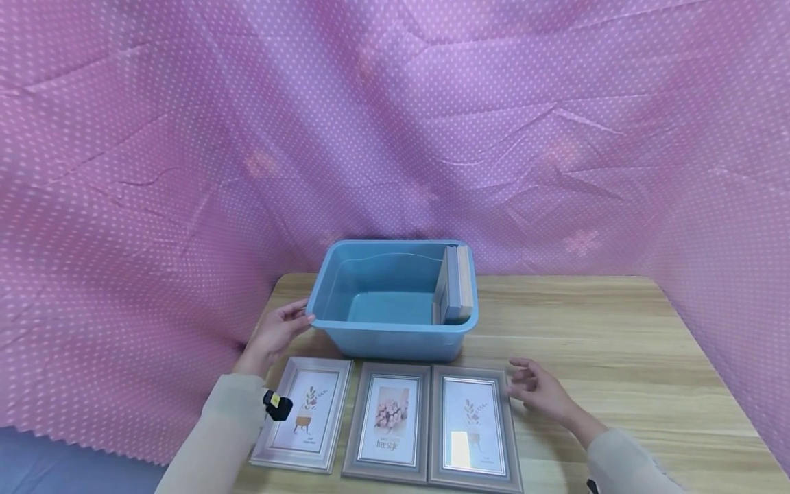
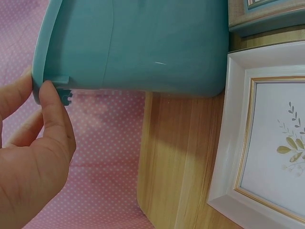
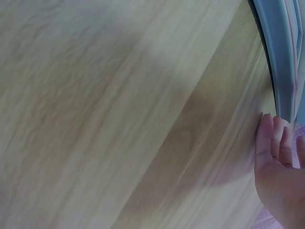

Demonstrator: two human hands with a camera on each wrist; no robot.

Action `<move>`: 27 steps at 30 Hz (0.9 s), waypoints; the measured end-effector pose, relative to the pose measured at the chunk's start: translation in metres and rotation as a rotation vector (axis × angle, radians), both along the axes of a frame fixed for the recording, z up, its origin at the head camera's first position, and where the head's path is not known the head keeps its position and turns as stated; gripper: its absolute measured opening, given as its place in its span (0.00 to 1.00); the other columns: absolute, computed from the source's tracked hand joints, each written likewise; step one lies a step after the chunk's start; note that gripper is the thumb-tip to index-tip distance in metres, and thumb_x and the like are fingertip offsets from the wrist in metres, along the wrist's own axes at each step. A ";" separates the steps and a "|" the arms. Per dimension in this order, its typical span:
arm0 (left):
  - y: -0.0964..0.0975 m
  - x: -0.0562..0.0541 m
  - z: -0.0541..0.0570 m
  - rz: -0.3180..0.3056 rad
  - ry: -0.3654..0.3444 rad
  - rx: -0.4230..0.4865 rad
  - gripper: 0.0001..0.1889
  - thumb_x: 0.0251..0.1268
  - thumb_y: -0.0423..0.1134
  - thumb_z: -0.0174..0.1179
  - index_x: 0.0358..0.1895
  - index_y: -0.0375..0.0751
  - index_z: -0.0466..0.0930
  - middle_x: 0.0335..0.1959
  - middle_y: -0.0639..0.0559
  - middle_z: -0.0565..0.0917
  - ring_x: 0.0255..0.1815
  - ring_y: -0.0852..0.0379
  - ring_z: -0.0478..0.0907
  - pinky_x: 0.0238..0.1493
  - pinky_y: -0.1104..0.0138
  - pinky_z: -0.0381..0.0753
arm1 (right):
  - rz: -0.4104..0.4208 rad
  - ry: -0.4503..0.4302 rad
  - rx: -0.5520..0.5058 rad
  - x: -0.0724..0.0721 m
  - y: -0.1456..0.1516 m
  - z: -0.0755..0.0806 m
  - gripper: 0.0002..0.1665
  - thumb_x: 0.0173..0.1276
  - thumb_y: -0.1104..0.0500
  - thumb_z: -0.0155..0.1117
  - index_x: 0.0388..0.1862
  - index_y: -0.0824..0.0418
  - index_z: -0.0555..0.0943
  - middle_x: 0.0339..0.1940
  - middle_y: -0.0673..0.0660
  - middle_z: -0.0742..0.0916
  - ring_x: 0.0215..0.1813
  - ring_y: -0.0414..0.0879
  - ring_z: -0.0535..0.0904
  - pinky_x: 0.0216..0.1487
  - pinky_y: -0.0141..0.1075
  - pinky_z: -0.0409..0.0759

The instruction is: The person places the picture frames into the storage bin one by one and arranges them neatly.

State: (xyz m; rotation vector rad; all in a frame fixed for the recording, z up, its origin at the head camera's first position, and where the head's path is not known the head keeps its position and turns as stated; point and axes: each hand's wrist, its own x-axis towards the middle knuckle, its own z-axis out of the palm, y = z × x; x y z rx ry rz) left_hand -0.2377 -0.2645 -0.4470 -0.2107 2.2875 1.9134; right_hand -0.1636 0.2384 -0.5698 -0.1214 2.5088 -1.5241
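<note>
My left hand point(image 1: 276, 336) pinches the left front corner of the rim of a blue plastic bin point(image 1: 395, 343); in the left wrist view the thumb and fingers point(image 2: 53, 107) are on either side of that rim. Three picture frames lie face up in a row before the bin: a whitish one point(image 1: 305, 415) on the left, a "free style" one point(image 1: 389, 418) in the middle and a plant-print one point(image 1: 475, 429) on the right. At the right frame's upper right edge is my right hand point(image 1: 540, 392), its fingers loosely bent and holding nothing.
Inside the bin, a blue-edged frame point(image 1: 453, 285) and a beige-edged frame point(image 1: 465, 281) stand on edge against the right wall. The wooden table point(image 1: 592, 329) extends to the right. Pink dotted cloth point(image 1: 395, 123) hangs behind and along both sides.
</note>
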 end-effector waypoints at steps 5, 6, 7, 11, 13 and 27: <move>-0.002 0.000 0.000 -0.006 0.002 -0.009 0.29 0.67 0.33 0.59 0.69 0.34 0.63 0.61 0.34 0.70 0.56 0.49 0.73 0.57 0.66 0.76 | -0.043 -0.041 0.033 -0.001 -0.009 -0.002 0.41 0.59 0.50 0.71 0.66 0.67 0.66 0.50 0.64 0.80 0.53 0.62 0.76 0.40 0.42 0.85; -0.003 0.000 0.000 -0.007 0.001 -0.010 0.29 0.67 0.33 0.59 0.69 0.34 0.63 0.61 0.34 0.70 0.57 0.49 0.73 0.58 0.66 0.76 | -0.056 -0.057 0.038 -0.002 -0.011 -0.003 0.41 0.59 0.50 0.71 0.66 0.66 0.67 0.50 0.63 0.80 0.54 0.62 0.75 0.40 0.42 0.85; -0.003 0.000 0.000 -0.009 0.001 -0.010 0.29 0.67 0.33 0.59 0.69 0.34 0.63 0.61 0.34 0.70 0.57 0.49 0.73 0.58 0.65 0.75 | -0.072 -0.068 0.044 -0.002 -0.013 -0.003 0.41 0.59 0.49 0.71 0.66 0.66 0.68 0.50 0.62 0.80 0.54 0.61 0.75 0.40 0.42 0.85; -0.005 -0.001 0.000 -0.013 0.002 0.010 0.28 0.66 0.32 0.59 0.68 0.33 0.63 0.61 0.33 0.70 0.55 0.50 0.74 0.60 0.62 0.74 | -0.104 -0.070 0.074 -0.003 -0.020 -0.006 0.38 0.58 0.50 0.72 0.63 0.66 0.71 0.50 0.62 0.81 0.52 0.59 0.76 0.39 0.40 0.85; -0.005 -0.001 0.001 -0.022 0.006 0.019 0.29 0.66 0.31 0.59 0.69 0.32 0.62 0.61 0.32 0.69 0.55 0.51 0.74 0.61 0.61 0.73 | -0.111 -0.063 0.084 -0.003 -0.022 -0.006 0.36 0.59 0.51 0.72 0.61 0.68 0.72 0.50 0.64 0.81 0.51 0.59 0.77 0.38 0.39 0.85; -0.005 0.000 0.000 -0.035 0.019 0.015 0.28 0.67 0.31 0.58 0.69 0.32 0.62 0.62 0.31 0.70 0.55 0.52 0.75 0.62 0.59 0.72 | -0.215 -0.041 0.195 0.000 -0.035 -0.014 0.28 0.60 0.52 0.71 0.53 0.67 0.77 0.42 0.58 0.84 0.43 0.51 0.79 0.39 0.41 0.84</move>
